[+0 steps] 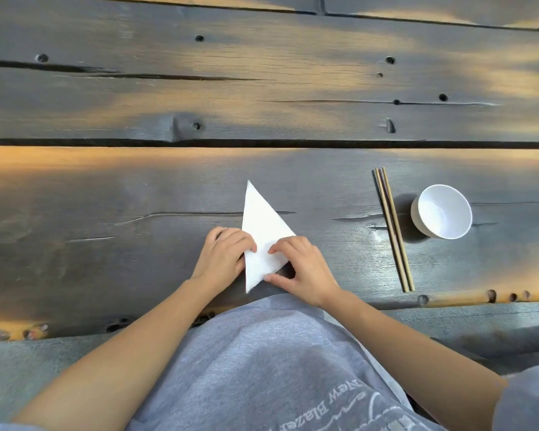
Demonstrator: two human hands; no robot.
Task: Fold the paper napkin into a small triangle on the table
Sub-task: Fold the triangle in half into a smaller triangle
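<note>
A white paper napkin (260, 225) lies on the dark wooden table (137, 197) as a tall triangle, its tip pointing away from me. My left hand (221, 255) rests on the napkin's left edge, fingertips pressing it down. My right hand (299, 269) sits on the lower right part, fingers on top and the thumb at the near edge, which is lifted slightly off the table. The near right corner is hidden under my right hand.
A pair of wooden chopsticks (392, 228) lies to the right of the napkin, pointing away from me. Just right of them stands a white bowl (442, 211). The table's near edge (479, 297) runs just below my hands.
</note>
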